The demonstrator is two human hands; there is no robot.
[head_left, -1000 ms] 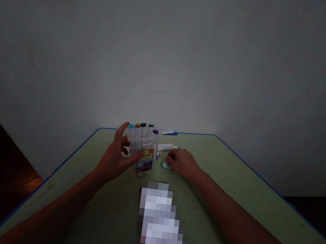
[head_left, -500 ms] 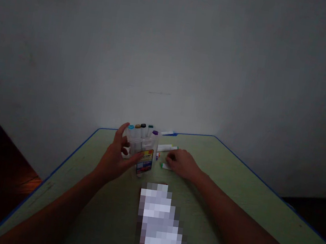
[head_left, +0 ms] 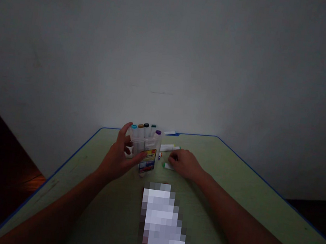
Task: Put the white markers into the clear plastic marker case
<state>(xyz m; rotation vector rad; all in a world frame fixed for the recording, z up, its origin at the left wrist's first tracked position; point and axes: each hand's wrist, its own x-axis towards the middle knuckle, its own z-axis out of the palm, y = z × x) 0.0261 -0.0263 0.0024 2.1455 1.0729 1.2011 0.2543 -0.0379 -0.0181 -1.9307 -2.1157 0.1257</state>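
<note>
My left hand (head_left: pixel 119 154) grips a clear plastic marker case (head_left: pixel 149 143), thumb across its colourful label and fingers around its far left side. Several white markers stand in the case; a light blue cap (head_left: pixel 134 126), a black cap (head_left: pixel 146 125) and a purple cap (head_left: pixel 158 132) show at the top. To the right of the case, my right hand (head_left: pixel 186 164) is low over the table with its fingers curled together. A green-tipped marker (head_left: pixel 168 166) lies partly under this hand. Whether the fingers hold anything is hidden.
White markers (head_left: pixel 168 148) lie behind the right hand, and another marker (head_left: pixel 170 133) is at the table's far edge by the wall. The green table (head_left: pixel 229 163) has a blue rim. A pixelated, pale long shape (head_left: pixel 162 222) is in front, between my forearms.
The whole view has shifted slightly. Both hands, the case and the markers keep their positions relative to one another.
</note>
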